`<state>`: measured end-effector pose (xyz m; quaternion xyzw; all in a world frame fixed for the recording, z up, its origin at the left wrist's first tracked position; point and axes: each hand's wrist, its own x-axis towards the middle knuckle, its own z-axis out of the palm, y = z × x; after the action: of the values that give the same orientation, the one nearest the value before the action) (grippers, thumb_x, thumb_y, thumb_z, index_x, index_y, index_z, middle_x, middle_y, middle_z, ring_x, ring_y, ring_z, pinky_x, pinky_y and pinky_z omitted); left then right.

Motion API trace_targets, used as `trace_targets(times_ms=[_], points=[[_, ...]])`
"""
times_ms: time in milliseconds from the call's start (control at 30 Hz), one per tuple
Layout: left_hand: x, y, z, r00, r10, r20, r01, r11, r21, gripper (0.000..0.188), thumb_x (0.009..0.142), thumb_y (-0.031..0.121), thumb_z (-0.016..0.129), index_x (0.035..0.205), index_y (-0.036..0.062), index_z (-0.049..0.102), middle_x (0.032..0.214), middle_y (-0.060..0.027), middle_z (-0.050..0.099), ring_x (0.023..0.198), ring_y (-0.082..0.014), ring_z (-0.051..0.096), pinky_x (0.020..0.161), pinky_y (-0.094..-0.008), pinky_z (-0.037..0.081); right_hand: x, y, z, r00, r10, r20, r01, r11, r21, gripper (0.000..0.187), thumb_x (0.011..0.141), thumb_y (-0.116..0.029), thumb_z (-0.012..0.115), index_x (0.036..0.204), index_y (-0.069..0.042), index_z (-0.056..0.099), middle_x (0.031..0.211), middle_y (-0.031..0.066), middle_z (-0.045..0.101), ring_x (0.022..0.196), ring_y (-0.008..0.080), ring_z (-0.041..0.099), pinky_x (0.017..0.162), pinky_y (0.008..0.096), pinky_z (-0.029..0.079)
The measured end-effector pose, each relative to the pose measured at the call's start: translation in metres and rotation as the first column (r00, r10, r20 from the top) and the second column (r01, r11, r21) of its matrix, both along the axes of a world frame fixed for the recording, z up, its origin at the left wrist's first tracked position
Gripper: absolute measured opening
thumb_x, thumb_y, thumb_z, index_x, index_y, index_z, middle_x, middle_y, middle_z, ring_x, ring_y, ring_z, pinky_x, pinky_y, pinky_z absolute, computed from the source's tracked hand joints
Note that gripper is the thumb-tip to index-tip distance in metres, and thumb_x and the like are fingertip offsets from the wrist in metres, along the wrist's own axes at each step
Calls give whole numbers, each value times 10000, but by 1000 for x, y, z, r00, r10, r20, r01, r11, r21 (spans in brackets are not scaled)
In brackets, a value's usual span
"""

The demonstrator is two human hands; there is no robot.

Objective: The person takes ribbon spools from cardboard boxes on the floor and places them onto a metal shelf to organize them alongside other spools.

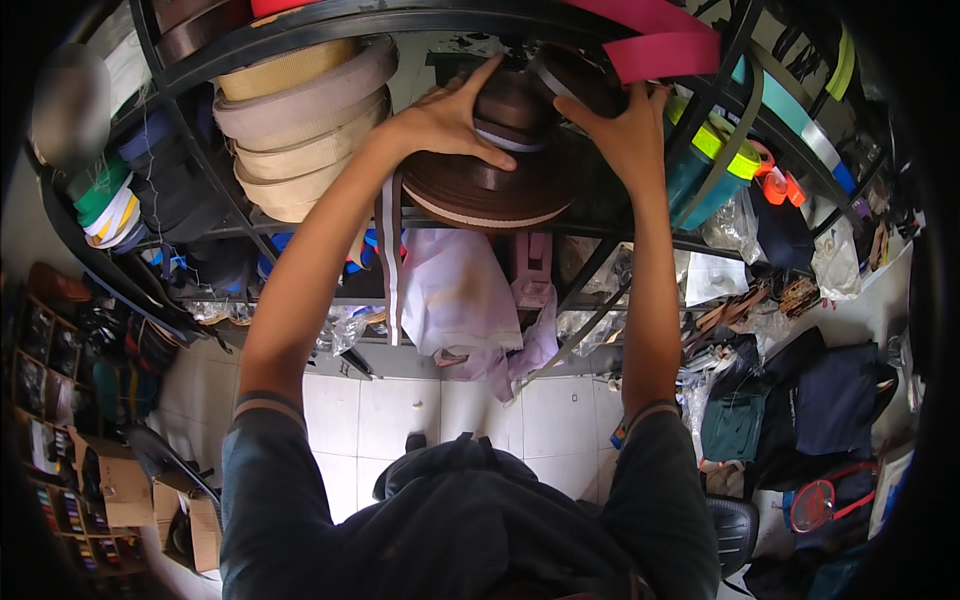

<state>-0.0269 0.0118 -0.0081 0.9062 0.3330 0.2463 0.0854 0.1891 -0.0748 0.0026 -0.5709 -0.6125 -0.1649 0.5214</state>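
Observation:
Both my arms reach up to a black metal shelf. My left hand, its thumb and fingers spread wide, is at the left side of a stack of dark brown webbing rolls. Its thumb lies over the stack, above a wide flat brown roll with a pale edge. My right hand is at the right of the stack, thumb and fingers apart. Its thumb is by the lower edge of a tilted dark roll; whether it presses on it I cannot tell. A brown strap with a pale stripe hangs below the stack.
Beige webbing rolls are piled left of my left hand. A pink strap loops just above my right hand. A teal tub with a yellow rim stands to the right. White cloth hangs under the shelf, above a tiled floor.

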Motion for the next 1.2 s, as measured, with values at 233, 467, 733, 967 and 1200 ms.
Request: trace_targets(times_ms=[233,467,733,967,1200], points=[[11,23,1,994,-113,-2,113,991,-68,1112,547,319,834,1438,114,202,1271,-282,457,1183,-399,458,1000,-393,377,-14,-49,-14,971,-233,45,237,965,-114,723,576,-425,827,1103,-37,521,1100,199,428,980,387,526,833,441,445],[6,22,-9,986,-104,129,94,992,80,847,543,311,807,1309,180,471,1207,-244,503,1099,-357,526,956,-397,416,-17,-74,-26,965,-258,49,262,953,-150,707,571,-427,826,1082,-44,524,1082,195,424,951,392,531,833,444,435],[-12,33,-20,910,-51,412,54,999,5,802,543,391,816,1260,169,535,1099,-215,578,1033,-310,576,909,-366,455,-21,-77,-39,984,-176,1,168,943,-286,730,568,-469,808,1092,-42,532,1081,180,419,962,398,526,866,462,413],[-18,23,14,795,-11,606,127,981,-150,715,666,267,794,1250,-21,498,1052,-111,635,905,-183,618,818,-280,488,-37,-17,-32,986,-38,164,73,974,-214,813,543,-468,820,1141,-16,504,1118,208,432,983,410,532,853,455,444],[0,8,18,907,-82,413,99,995,-19,810,564,362,809,1262,71,519,1038,-175,628,955,-261,610,882,-336,463,-41,24,-65,990,133,50,-131,991,-37,970,531,-409,860,1235,73,398,1263,243,385,1115,403,502,906,422,458]])
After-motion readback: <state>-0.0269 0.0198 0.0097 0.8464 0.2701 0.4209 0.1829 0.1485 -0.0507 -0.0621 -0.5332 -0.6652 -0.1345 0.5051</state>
